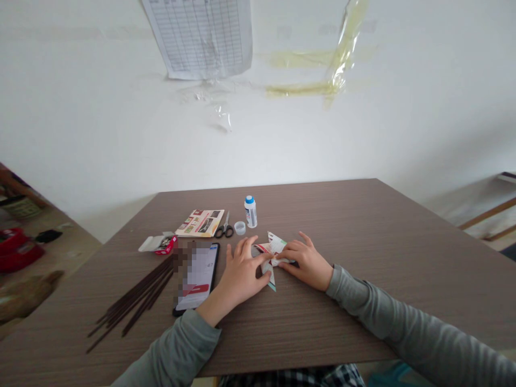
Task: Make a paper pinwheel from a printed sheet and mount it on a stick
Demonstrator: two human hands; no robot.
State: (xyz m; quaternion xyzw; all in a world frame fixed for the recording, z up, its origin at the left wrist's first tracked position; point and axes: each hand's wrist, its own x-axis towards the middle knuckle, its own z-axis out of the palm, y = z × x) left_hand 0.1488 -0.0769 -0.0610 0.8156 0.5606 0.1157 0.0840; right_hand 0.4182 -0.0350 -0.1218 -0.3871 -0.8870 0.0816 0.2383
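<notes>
A paper pinwheel [276,243] with pointed blades, folded from printed white and red paper, lies on the table between my hands. My left hand [243,267] grips its near left side between thumb and index finger, the other fingers raised. From the right, my right hand [307,262] has its thumb and index finger closed on the paper close to the centre. My fingers partly cover the middle of the pinwheel.
Beyond the hands stand a blue-capped white bottle [250,212], a small clear cup [239,228], scissors [224,228] and printed paper [200,223]. To the left lie a phone [200,274], dark thin sticks [137,293] and an open small red box [165,244]. A wall [258,150] borders the table.
</notes>
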